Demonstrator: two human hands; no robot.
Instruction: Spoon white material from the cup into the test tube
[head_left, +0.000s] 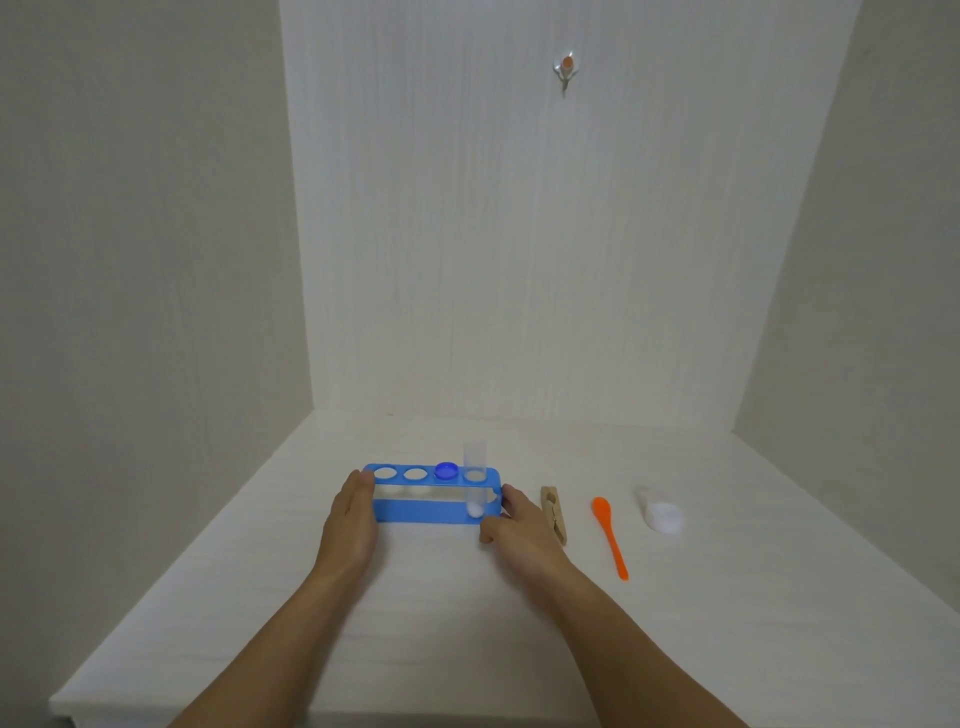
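A blue test tube rack (431, 510) stands on the white table. A clear test tube (474, 480) sits upright in its rightmost hole, with white material at its bottom. A blue cap (446, 471) rests on the hole beside it. My left hand (350, 519) lies flat against the rack's left end. My right hand (514, 525) touches the rack's right end. An orange spoon (609, 535) lies on the table to the right. Further right is a small clear cup (661, 514) with white material, lying tilted.
A wooden clothespin (554, 513) lies between my right hand and the spoon. White walls close in the table at the back and both sides. A small hook (566, 70) is fixed high on the back wall.
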